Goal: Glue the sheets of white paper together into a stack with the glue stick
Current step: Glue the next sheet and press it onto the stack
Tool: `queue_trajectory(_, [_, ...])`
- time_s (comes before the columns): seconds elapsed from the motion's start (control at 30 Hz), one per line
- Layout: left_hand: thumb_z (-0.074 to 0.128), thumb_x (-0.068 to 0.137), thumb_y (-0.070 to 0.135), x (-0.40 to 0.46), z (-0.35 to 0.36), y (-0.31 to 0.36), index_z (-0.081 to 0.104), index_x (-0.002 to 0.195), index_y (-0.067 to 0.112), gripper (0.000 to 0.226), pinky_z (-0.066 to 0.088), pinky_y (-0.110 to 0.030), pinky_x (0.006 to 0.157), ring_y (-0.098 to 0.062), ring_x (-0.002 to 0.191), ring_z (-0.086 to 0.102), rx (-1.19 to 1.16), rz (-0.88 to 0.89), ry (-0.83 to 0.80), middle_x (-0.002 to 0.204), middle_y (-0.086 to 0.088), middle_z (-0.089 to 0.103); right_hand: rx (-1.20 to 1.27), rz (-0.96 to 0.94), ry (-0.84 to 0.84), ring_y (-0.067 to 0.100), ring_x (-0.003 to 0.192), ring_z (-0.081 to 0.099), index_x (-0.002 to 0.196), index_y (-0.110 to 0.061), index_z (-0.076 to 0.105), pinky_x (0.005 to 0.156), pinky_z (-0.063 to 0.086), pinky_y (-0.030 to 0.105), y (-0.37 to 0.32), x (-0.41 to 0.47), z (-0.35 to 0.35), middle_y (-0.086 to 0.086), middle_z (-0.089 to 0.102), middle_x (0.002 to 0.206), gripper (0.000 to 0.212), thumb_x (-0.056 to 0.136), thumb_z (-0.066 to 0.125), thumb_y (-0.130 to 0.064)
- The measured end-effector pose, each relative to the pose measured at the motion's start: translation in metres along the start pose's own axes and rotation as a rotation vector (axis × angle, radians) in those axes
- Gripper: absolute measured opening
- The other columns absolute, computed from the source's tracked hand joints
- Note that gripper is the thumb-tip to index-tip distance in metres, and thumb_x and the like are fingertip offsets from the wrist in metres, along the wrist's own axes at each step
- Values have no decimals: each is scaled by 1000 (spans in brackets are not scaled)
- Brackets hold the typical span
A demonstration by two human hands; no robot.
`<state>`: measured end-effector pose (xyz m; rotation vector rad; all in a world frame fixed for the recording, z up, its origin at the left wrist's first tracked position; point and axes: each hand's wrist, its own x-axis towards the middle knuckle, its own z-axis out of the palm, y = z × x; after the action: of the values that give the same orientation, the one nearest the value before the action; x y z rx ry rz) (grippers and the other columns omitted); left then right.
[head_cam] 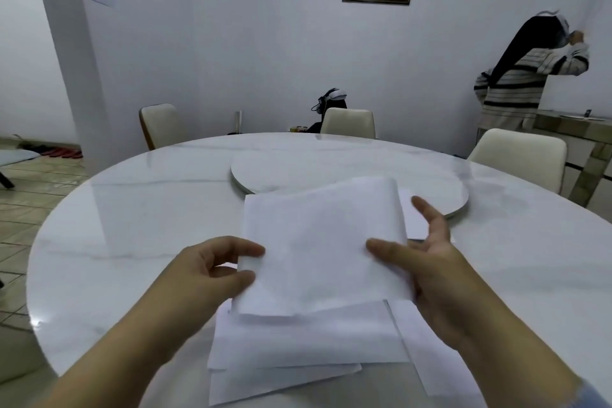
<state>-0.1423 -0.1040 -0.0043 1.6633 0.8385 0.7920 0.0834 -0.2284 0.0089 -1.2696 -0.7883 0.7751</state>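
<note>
A white sheet of paper (318,242) is held up above the round white table (132,235), tilted a little. My left hand (215,265) pinches its left edge between thumb and fingers. My right hand (430,262) holds its right edge, thumb on top and fingers spread behind. Under it lies a loose pile of white sheets (298,351), fanned out near the table's front edge. Another sheet (414,215) pokes out behind my right hand. No glue stick is in view.
A round turntable (331,169) sits at the table's middle, just beyond the sheets. Cream chairs (520,156) stand around the far side. A person in a striped top (523,83) stands at the back right by a counter.
</note>
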Motion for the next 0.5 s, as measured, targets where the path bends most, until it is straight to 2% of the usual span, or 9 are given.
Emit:
queue_trajectory(0.03, [63, 83, 3, 0, -2, -1, 73, 88, 28, 28, 48, -22, 66, -12, 67, 71, 65, -28, -10, 76, -1, 76, -64, -12, 26, 28, 83, 74, 116, -62, 34, 71, 58, 40, 5, -1, -3, 8, 77, 90, 99, 45, 90, -22])
queue_trajectory(0.07, [64, 82, 5, 0, -5, -4, 73, 85, 30, 27, 47, -23, 67, -11, 66, 70, 115, -50, -17, 74, 1, 75, -139, -21, 48, 28, 80, 75, 113, -65, 37, 71, 58, 41, 9, -4, -5, 8, 78, 88, 93, 50, 89, -19])
queue_trajectory(0.13, [68, 80, 8, 1, -6, -9, 74, 79, 34, 26, 46, -23, 67, -10, 64, 68, 190, -73, -23, 72, 3, 74, -261, -27, 84, 28, 78, 74, 111, -58, 53, 73, 59, 42, 18, -8, -10, 9, 77, 87, 74, 59, 86, -16])
queue_trajectory(0.2, [71, 77, 10, 2, -5, -13, 74, 77, 36, 26, 46, -23, 69, -13, 66, 67, 235, -76, -21, 78, 1, 71, -326, -10, 121, 30, 78, 73, 101, -40, 69, 76, 59, 42, 23, -10, -12, 12, 76, 87, 47, 64, 85, -15])
queue_trajectory(0.27, [72, 77, 10, 4, -6, -16, 73, 75, 36, 26, 44, -20, 66, -12, 66, 63, 273, -66, 3, 81, -3, 67, -379, 9, 139, 29, 82, 72, 87, -33, 76, 80, 58, 41, 29, -11, -14, 12, 76, 88, 28, 67, 84, -16])
queue_trajectory(0.33, [72, 76, 10, 5, -9, -18, 74, 75, 36, 26, 44, -17, 63, -13, 66, 62, 306, -63, 19, 84, -6, 66, -415, 41, 128, 20, 78, 73, 80, -33, 76, 74, 58, 33, 34, -12, -14, 2, 78, 82, 21, 67, 84, -18])
queue_trajectory(0.4, [72, 76, 11, 4, -13, -20, 74, 75, 36, 26, 45, -16, 63, -18, 72, 65, 324, -67, 17, 89, -5, 68, -434, 74, 104, 17, 73, 73, 79, -32, 76, 68, 55, 28, 39, -13, -13, 0, 77, 78, 21, 66, 84, -18])
queue_trajectory(0.5, [72, 76, 13, 2, -17, -23, 73, 73, 39, 27, 43, -9, 56, -6, 65, 64, 375, -72, 3, 84, 1, 69, -485, 87, 77, 17, 67, 72, 78, -32, 75, 59, 55, 24, 43, -14, -11, 4, 76, 76, 21, 64, 84, -18])
